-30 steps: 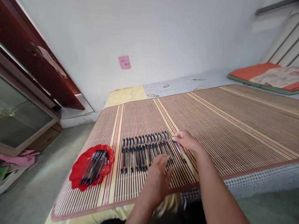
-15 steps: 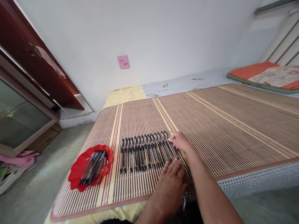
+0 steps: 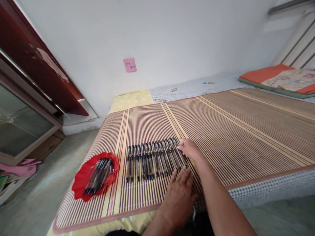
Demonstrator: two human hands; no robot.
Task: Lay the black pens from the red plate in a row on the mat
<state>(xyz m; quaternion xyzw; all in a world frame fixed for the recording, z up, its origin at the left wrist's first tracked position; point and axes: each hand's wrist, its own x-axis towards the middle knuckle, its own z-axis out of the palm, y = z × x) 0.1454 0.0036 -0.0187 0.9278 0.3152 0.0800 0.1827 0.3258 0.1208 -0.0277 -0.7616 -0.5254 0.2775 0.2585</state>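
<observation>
Several clear pens with black caps [image 3: 147,162] lie side by side in a row on the striped mat [image 3: 216,131], caps at the far end. My right hand [image 3: 189,149] has its thumb and fingers pinched at the upper part of the rightmost pen [image 3: 180,153]. Below it, my left hand [image 3: 178,193] rests palm down, fingers somewhat spread, with fingertips by the near ends of the last pens. To the left, a red scalloped dish [image 3: 80,177] holds more black-capped pens [image 3: 99,175] in a loose pile.
The mat covers a bed with yellow and checked sheets [image 3: 130,100]. A folded orange and floral quilt [image 3: 268,75] lies at the far right. A pink note [image 3: 129,65] is on the white wall. Beyond the bed at left stand a glass-panelled cabinet [image 3: 22,124] and a dark red door [image 3: 36,62].
</observation>
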